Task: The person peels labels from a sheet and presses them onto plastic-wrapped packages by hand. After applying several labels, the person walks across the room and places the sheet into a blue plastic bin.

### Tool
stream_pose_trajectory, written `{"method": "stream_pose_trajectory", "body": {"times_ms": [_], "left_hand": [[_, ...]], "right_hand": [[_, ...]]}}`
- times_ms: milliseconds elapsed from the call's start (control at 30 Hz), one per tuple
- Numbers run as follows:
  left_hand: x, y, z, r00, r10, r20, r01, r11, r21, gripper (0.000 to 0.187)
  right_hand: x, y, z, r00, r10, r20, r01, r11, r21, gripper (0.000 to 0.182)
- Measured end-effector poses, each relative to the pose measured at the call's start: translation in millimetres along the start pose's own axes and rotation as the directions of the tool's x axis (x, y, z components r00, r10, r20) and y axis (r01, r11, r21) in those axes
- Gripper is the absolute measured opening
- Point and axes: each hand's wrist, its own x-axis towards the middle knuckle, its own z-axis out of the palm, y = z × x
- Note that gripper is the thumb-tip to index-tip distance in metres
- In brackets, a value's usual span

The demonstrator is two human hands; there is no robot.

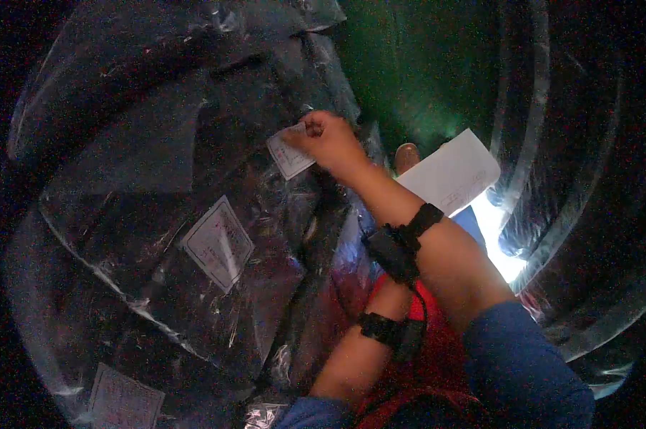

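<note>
My right hand reaches across to the dark, plastic-wrapped goods. Its fingers are curled and pinched at the upper right edge of a white printed label, which lies against the clear plastic. A second label with reddish print sits lower left on the wrapping, and a third label is near the bottom edge. My left forearm passes beneath my right forearm, which hides the left hand and its fingers. Beyond the right forearm is a white sheet or stack of sheets with faint print; what supports it is hidden.
Green floor shows at the top. More clear plastic wrapping curves along the right side. A bright light patch glares beside my right arm. A brown rounded shape, perhaps a shoe tip, peeks out beside the white sheet.
</note>
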Motion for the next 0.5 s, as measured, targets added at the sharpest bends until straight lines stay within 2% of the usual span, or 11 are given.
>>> {"method": "stream_pose_trajectory", "body": {"times_ms": [200, 400, 500], "left_hand": [[5.5, 14.4, 3.3, 1.000, -0.021, 0.013, 0.022, 0.998, -0.061, 0.040], [9.5, 22.1, 0.8, 0.999, -0.033, 0.011, 0.034, 0.990, -0.140, 0.042], [10.4, 31.2, 0.7, 1.000, -0.017, 0.001, 0.017, 0.982, -0.189, 0.043]], "right_hand": [[4.0, 8.1, 11.1, 0.996, -0.046, -0.079, 0.044, 0.999, -0.027, 0.028], [-0.4, -0.2, 21.6, 0.996, -0.071, -0.062, 0.059, 0.982, -0.180, 0.037], [-5.4, -14.2, 23.7, 0.997, 0.016, -0.081, -0.032, 0.981, -0.190, 0.051]]}}
